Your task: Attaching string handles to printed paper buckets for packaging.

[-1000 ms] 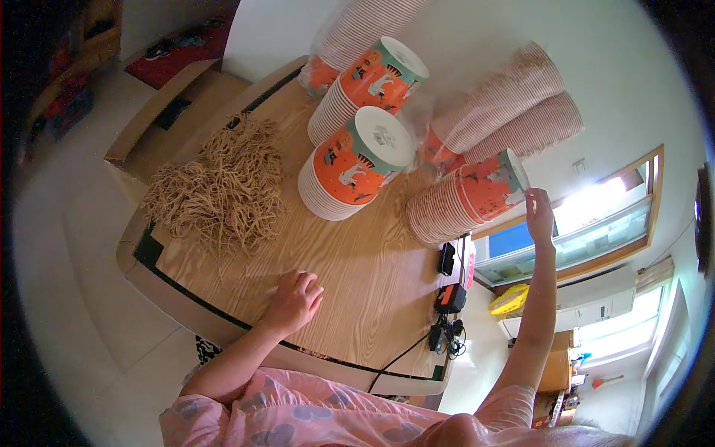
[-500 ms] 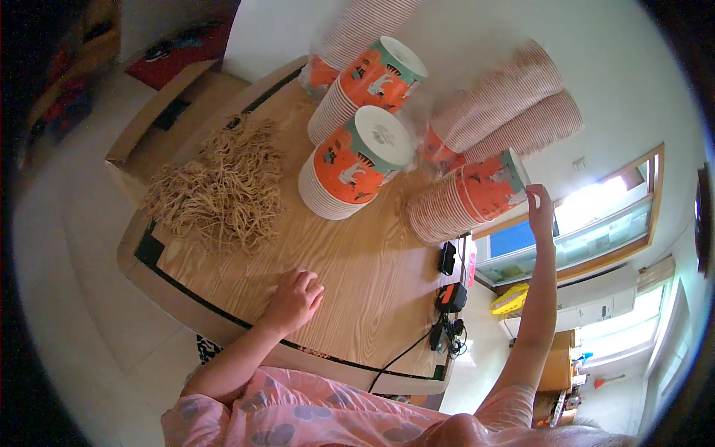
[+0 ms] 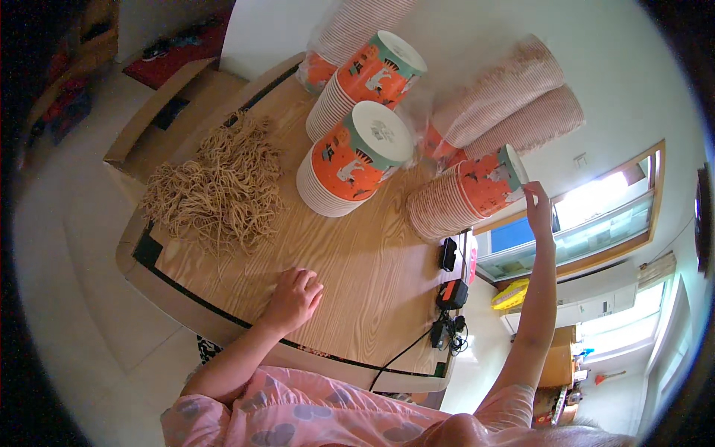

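On the table's right side stands a stack of nested paper tubs (image 3: 488,186), upside down, the top one orange with a green band. My right hand (image 3: 538,207) reaches up to it, fingertips pinched at the edge of the top tub's base. Nearer to me, my left hand (image 3: 295,299) rests on the wooden tabletop (image 3: 350,298) with its fingers curled in and nothing visible in them. Two similar stacks, a front tub stack (image 3: 346,164) and a rear tub stack (image 3: 372,74), stand at the middle and back.
A heap of tan crinkled strands (image 3: 216,186) lies on the left. Plastic-wrapped tub stacks (image 3: 506,97) stand at the back. Along the right edge are a small black object (image 3: 447,255), a black-and-orange box (image 3: 451,295) and tangled black cables (image 3: 450,331). A cardboard box (image 3: 160,112) sits beyond the left edge.
The view has shifted very slightly, so the stacks sit a little higher in it. Both hands keep their places, the right still at the top tub.
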Tool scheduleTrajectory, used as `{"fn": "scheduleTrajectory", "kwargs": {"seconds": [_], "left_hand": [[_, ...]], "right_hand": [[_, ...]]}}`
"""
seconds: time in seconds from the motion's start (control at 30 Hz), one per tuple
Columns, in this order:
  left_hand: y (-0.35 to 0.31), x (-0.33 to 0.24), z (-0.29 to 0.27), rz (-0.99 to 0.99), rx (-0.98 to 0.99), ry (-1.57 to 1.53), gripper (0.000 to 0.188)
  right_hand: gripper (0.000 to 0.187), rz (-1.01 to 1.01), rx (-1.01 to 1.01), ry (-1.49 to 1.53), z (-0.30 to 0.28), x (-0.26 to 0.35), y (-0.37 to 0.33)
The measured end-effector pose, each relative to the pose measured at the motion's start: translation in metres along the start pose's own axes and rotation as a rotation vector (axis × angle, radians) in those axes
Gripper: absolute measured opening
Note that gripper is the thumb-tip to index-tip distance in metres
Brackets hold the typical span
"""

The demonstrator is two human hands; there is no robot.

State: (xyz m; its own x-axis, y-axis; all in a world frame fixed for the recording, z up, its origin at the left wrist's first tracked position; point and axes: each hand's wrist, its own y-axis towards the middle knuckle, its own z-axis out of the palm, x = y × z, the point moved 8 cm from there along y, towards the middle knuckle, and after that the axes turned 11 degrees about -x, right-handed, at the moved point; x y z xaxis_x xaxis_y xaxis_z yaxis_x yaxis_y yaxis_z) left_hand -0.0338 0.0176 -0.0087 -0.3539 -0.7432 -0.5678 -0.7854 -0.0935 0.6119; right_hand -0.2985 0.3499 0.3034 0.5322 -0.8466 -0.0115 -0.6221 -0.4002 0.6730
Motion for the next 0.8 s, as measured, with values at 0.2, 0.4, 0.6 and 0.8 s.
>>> {"fn": "scheduleTrajectory", "kwargs": {"seconds": [0.2, 0.4, 0.6, 0.8], "left_hand": [[-0.001, 0.001, 0.004, -0.014, 0.037, -0.024, 0.017], [0.000, 0.002, 0.005, -0.011, 0.055, -0.020, 0.019], [0.001, 0.003, 0.004, -0.011, 0.044, -0.035, 0.019], [0.000, 0.001, 0.007, -0.024, 0.031, -0.046, 0.020]], "right_hand": [[0.006, -0.054, -0.008, 0.000, 0.000, 0.005, 0.000], [0.005, -0.068, -0.020, -0.025, 0.001, 0.005, 0.000], [0.007, -0.003, -0.006, -0.026, 0.006, 0.009, 0.000], [0.009, 0.011, -0.040, -0.031, 0.005, -0.003, -0.008]]}}
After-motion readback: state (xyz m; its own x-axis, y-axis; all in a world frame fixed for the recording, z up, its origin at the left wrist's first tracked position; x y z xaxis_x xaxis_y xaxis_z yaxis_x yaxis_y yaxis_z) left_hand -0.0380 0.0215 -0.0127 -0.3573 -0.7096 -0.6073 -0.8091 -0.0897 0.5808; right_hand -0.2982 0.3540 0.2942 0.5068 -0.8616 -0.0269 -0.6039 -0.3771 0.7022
